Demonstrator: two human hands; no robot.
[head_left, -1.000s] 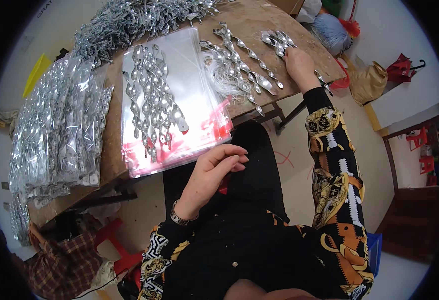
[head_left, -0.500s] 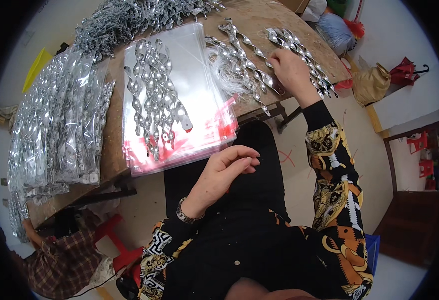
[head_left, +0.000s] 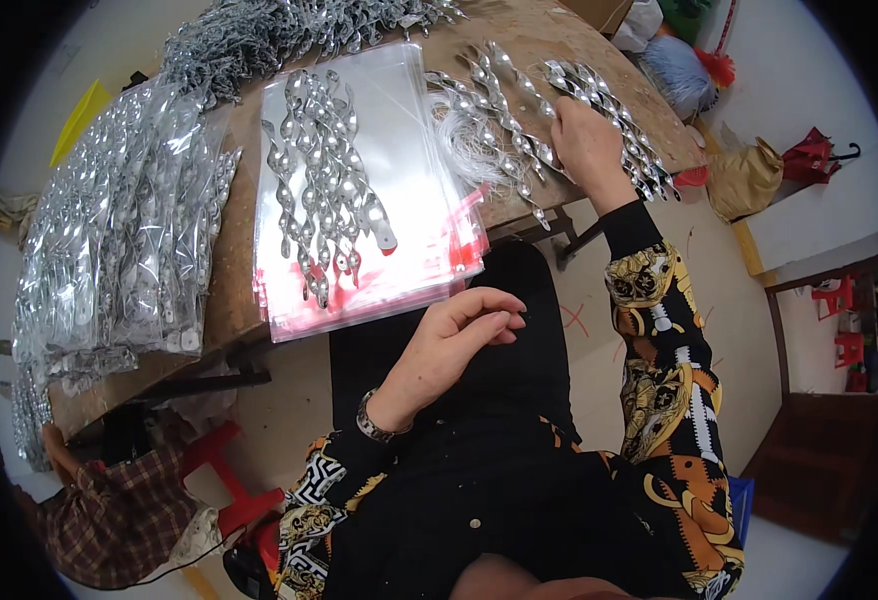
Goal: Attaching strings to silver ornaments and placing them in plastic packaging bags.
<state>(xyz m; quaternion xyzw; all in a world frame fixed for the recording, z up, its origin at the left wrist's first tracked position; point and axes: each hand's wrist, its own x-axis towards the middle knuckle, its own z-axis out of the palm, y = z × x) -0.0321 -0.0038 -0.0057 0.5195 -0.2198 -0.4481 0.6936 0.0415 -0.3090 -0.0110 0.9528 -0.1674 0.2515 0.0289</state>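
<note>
My right hand point(head_left: 589, 148) is at the right of the table, its fingers closed on a twisted silver strip point(head_left: 530, 88); the fingertips are partly hidden. More twisted strips point(head_left: 504, 112) lie to its left beside a coil of white string point(head_left: 464, 145), and another bunch point(head_left: 614, 112) lies to its right. My left hand point(head_left: 451, 345) hovers over my lap, its fingers curled in toward the thumb with nothing visible in them. In front of it, a loose group of twisted strips point(head_left: 321, 175) rests on a stack of clear plastic bags point(head_left: 394, 110) with red-pink lower edges.
Filled clear bags of silver strips point(head_left: 124, 230) are piled at the table's left. A heap of loose silver strips point(head_left: 249, 45) sits at the back. Someone in a plaid shirt point(head_left: 124, 520) is at lower left near a red stool point(head_left: 221, 475). A dark red umbrella point(head_left: 807, 157) leans at right.
The view has shifted slightly, so the table things appear a little to the right. My right hand has drawn the strip slightly rightward among the others. My left hand stays nearly the same.
</note>
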